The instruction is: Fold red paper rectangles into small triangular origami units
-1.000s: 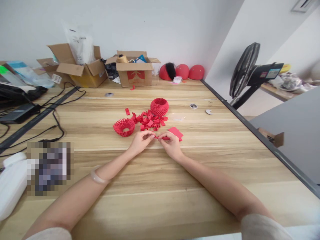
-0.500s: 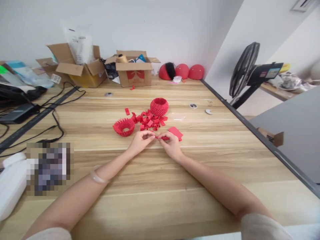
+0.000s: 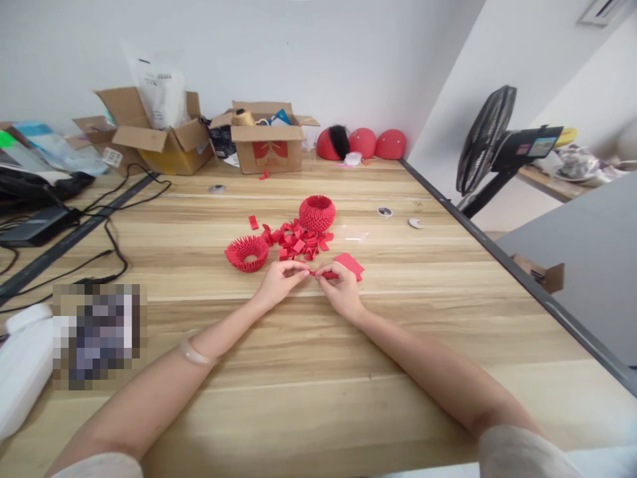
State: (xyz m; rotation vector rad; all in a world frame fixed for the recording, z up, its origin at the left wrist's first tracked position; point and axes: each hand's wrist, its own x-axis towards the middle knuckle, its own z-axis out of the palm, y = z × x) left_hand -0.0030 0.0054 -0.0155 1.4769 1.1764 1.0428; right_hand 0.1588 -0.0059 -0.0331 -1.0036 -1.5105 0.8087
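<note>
Left hand: the left hand rests on the table just below the centre of the frame, its grip pinching one end of a small red paper strip.
Right hand: the right hand sits just right of the left, fingertips nearly meeting it, its grip pinching the other end of the same strip.
Red paper strip: held between both hands, low over the table, at the centre of the frame.
Flat red sheets: a small stack of red paper sheets lies on the table, touching the right hand's far side.
Loose pieces: a heap of folded red paper pieces lies just above the hands.
Spiky ring: a red paper ring with pointed edges stands on the table, up and left of the left hand.
Round bowl: a red paper bowl stands behind the heap.
Bracelet: a pale bangle circles the left forearm, lower left.
Background: open cardboard boxes at the table's far edge; black fan at the upper right.
</note>
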